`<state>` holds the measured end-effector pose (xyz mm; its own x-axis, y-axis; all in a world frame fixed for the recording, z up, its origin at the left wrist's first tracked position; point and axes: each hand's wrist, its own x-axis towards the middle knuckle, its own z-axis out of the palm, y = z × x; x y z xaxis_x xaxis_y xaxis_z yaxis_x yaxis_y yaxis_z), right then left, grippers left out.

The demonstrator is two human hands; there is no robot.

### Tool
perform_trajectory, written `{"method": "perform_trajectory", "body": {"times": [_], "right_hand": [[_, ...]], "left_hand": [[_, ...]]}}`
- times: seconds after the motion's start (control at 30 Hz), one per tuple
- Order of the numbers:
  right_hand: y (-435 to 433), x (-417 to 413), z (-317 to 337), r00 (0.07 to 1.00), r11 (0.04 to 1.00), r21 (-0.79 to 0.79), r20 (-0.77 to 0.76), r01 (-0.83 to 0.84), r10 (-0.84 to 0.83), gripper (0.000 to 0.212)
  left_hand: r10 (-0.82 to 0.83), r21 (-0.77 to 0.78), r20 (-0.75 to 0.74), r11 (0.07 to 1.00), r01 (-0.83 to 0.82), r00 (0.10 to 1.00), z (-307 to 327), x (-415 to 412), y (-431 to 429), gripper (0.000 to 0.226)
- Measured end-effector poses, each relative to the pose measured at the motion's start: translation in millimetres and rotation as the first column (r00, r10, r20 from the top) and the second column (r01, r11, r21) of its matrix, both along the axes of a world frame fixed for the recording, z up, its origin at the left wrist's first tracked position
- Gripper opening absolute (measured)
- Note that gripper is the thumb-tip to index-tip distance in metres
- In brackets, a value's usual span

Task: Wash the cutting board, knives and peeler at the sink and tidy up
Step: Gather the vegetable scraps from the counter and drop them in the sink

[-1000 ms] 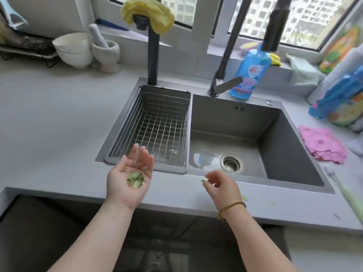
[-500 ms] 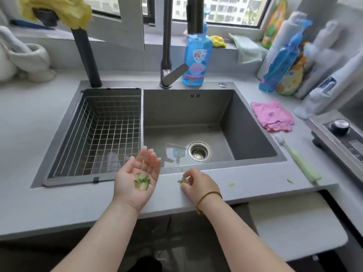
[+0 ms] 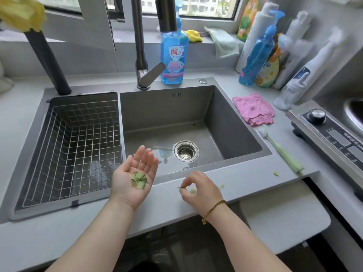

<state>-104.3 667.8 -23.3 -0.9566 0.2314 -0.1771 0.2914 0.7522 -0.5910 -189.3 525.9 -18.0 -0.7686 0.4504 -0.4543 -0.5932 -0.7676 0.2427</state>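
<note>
Pinched in the right hand, lower centre, is a green scrap; the left hand lies flat, cupping peelings. Remaining bits should be gathered similarly.

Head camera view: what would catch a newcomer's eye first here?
The left hand, palm up at the front of the sink, cups a small pile of green peel scraps. Beside it, the right hand pinches a green scrap on the counter strip in front of the basin. Behind the sink a bright blue soap bottle stands by the tap, and a pink cloth lies to the right.
</note>
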Motion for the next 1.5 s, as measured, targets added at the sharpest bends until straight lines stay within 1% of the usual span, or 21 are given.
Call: {"method": "perform_trajectory", "body": {"times": [0.07,0.13,0.23,0.3,0.4,0.47,0.5,0.53,0.6,0.63,0.83,0.93,1.0,1.1,1.17,1.2,1.27,1.3,1.33,1.43,1.5], "right_hand": [[19.1,9.8,0.2,0.992,0.991,-0.035,-0.004,0.127,-0.128,0.034],[31.2,16.1,-1.9,0.982,0.982,-0.051,0.054,0.184,-0.181,0.034],[26.9,16.4,-5.4,0.978,0.983,-0.053,0.125,0.173,-0.166,0.033],[19.6,14.6,-6.5,0.975,0.984,-0.028,0.141,0.176,-0.17,0.033],[16.5,13.7,-7.9,0.974,0.983,0.011,0.137,0.182,-0.182,0.027],[16.3,12.8,-7.5,0.971,0.98,0.015,0.13,0.199,-0.199,0.007],[16.1,11.8,-8.7,0.967,0.977,0.023,0.137,0.212,-0.213,0.012],[15.5,10.5,-8.8,0.966,0.976,0.026,0.144,0.215,-0.216,0.02],[15.7,7.6,-7.4,0.963,0.975,0.033,0.153,0.22,-0.222,0.017],[15.5,6.2,-6.1,0.961,0.975,0.034,0.166,0.217,-0.22,0.012],[13.4,-1.3,-1.2,0.95,0.979,0.066,0.237,0.193,-0.203,0.011],[11.3,-1.3,-1.2,0.949,0.977,0.076,0.235,0.199,-0.212,0.03],[9.4,1.2,-2.6,0.953,0.972,0.057,0.191,0.227,-0.234,0.035],[3.8,3.9,-4.6,0.956,0.953,-0.07,0.021,0.294,-0.294,0.037],[-2.8,0.8,-2.7,0.941,0.948,-0.102,-0.125,0.303,-0.314,0.038],[-7.2,-2.5,-1.4,0.919,0.941,-0.121,-0.209,0.316,-0.335,0.035],[-14.7,-11.8,2.1,0.836,0.925,-0.157,-0.396,0.347,-0.381,0.017],[-17.0,-16.9,1.5,0.79,0.924,-0.13,-0.484,0.36,-0.376,0.011],[-19.0,-21.3,-0.3,0.756,0.923,-0.065,-0.553,0.38,-0.35,0.013],[-19.2,-26.5,-9.2,0.749,0.897,0.155,-0.617,0.415,-0.24,0.018],[-14.5,-23.0,-13.6,0.754,0.881,0.212,-0.621,0.424,-0.214,0.02]], "left_hand": [[-0.028,0.038,-0.043,0.999,0.03,0.999,-3.5,-4.3,0.5,0.052],[-0.052,0.045,-0.036,0.998,0.053,0.998,-10.2,-9.0,1.6,0.07],[-0.088,0.061,-0.029,0.994,0.09,0.996,-12.6,-10.8,8.3,0.07],[-0.109,0.06,-0.014,0.992,0.109,0.994,-14.0,-11.0,11.1,0.063],[-0.156,0.029,0.016,0.987,0.156,0.988,-12.2,-11.6,12.7,0.037],[-0.163,-0.01,0.05,0.986,0.164,0.985,-12.5,-15.5,13.0,0.012],[-0.175,-0.015,0.056,0.984,0.176,0.983,-12.7,-17.5,13.3,0.011],[-0.182,0.001,0.045,0.983,0.182,0.982,-12.3,-19.1,14.0,0.014],[-0.194,0.038,0.016,0.98,0.193,0.981,-14.8,-21.8,15.5,0.054],[-0.196,0.045,0.009,0.98,0.195,0.981,-17.5,-23.6,16.1,0.065],[-0.219,0.052,-0.005,0.974,0.219,0.976,-25.5,-28.2,23.0,0.068],[-0.223,0.063,-0.017,0.973,0.224,0.975,-25.5,-28.0,24.1,0.068],[-0.232,0.077,-0.006,0.97,0.231,0.973,-23.6,-27.2,26.4,0.06],[-0.264,0.036,0.024,0.964,0.263,0.964,-17.3,-24.5,31.7,0.011],[-0.269,0.032,0.046,0.963,0.268,0.962,-21.7,-22.2,40.8,0.03],[-0.275,0.032,0.059,0.961,0.273,0.96,-22.0,-20.4,45.7,0.032],[-0.32,0.028,0.067,0.947,0.319,0.945,-17.8,-14.7,54.5,0.033],[-0.35,0.024,0.071,0.937,0.35,0.934,-17.0,-13.0,59.2,0.034],[-0.375,0.026,0.077,0.927,0.374,0.924,-16.8,-12.2,63.4,0.034],[-0.416,0.063,0.087,0.909,0.412,0.905,-15.6,-11.3,73.5,0.035],[-0.422,0.081,0.095,0.906,0.416,0.901,-17.2,-12.0,79.6,0.036]]}}
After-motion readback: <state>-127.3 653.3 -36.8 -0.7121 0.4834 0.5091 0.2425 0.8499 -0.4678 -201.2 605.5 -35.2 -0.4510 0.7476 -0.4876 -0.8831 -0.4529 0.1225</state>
